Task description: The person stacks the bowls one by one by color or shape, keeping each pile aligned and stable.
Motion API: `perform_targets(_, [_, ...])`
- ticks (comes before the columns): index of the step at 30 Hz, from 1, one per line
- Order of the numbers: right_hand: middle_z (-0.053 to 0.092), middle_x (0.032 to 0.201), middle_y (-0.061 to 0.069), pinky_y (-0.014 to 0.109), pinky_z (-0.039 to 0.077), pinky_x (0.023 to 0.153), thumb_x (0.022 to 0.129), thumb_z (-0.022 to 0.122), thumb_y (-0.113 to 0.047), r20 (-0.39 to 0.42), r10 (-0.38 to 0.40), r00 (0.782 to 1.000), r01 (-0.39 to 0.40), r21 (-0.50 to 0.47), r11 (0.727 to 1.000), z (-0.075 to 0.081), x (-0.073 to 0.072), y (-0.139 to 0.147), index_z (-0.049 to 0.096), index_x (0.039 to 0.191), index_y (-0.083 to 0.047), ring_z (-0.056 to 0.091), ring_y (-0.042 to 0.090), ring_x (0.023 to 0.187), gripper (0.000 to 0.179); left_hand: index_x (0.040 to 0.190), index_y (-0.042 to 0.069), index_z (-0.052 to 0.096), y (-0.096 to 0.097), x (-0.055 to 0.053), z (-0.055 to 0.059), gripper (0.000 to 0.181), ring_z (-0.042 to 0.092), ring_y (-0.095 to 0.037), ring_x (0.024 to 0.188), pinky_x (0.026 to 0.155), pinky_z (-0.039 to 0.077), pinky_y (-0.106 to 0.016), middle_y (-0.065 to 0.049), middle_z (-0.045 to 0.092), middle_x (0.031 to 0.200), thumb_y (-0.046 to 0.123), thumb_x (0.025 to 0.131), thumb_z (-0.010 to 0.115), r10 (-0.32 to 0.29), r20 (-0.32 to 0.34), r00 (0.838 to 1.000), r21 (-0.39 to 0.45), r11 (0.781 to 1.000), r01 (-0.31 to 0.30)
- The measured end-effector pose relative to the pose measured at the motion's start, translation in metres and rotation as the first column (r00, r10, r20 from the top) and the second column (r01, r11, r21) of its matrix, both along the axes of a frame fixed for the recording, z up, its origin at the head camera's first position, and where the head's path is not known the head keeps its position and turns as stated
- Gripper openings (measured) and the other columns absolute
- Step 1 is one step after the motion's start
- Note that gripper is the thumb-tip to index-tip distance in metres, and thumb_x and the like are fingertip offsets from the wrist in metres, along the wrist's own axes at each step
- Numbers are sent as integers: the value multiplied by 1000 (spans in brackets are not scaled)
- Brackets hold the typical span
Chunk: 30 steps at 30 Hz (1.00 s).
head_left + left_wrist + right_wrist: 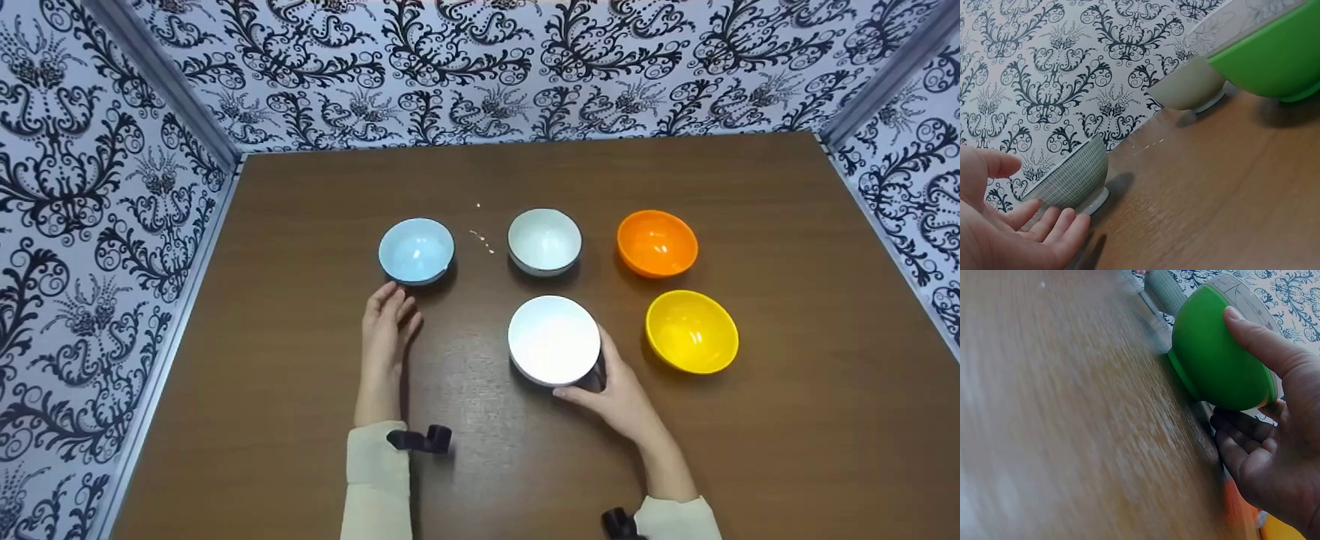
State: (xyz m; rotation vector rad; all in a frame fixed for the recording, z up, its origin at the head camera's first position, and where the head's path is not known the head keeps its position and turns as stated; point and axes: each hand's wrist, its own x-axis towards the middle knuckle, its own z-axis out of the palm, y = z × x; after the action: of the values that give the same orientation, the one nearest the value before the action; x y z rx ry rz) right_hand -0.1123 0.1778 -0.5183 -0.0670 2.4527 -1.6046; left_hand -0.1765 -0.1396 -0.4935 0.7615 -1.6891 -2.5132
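Note:
My left hand [385,330] reaches to the light blue bowl [417,251], its fingertips right at the near rim. Those fingers are relaxed and spread; the left wrist view shows the bowl's outside with a fine woven pattern. At the middle of the table, my right hand [619,397] grips a green bowl [1207,354] by its right side, thumb toward the front and fingers behind. Nested in that bowl is a white bowl [553,339] with a grey floral pattern outside. In the right wrist view my thumb lies near the rim.
Behind the nested bowls stands a pale bowl [544,240]. An orange bowl [657,244] and a yellow bowl [691,331] stand to the right. Small pale flecks [482,238] mark the brown table [300,360]. Patterned walls [450,75] enclose its back and sides.

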Motion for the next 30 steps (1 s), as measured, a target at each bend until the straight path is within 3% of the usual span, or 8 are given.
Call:
perform_targets(7, [21,166,9,51,19,127,73,90,-34,12,3,1000,-3,11,1000,0,0,1,11,161,-14,21,27,154,120,156,4,22,-4,-10,0,57,38,-31,145,117,40,-45,-19,31,159,17,105,45,10,13,1000,65,998,-11])
perform_targets(16, [23,166,8,49,20,127,72,90,-33,-4,0,1000,0,-5,1000,-2,0,1,13,161,-16,22,26,154,119,158,9,21,-6,-18,-1,58,36,-30,146,115,44,-44,-18,30,160,17,105,45,28,29,999,121,992,-32])
perform_targets(24, [23,166,7,51,19,127,72,90,-34,11,-10,1000,10,16,1000,0,1,2,13,161,-17,22,27,154,119,159,10,18,-5,-26,-2,61,34,-28,149,114,44,-45,-16,25,163,15,104,44,37,-21,999,159,987,-34])
perform_targets(30, [22,166,7,52,18,126,74,89,-36,18,-2,1000,2,21,1000,-1,1,1,12,161,-17,21,27,154,117,159,11,19,-8,-33,0,60,34,-28,148,113,45,-47,-14,24,163,15,104,44,52,-17,998,169,984,-49])
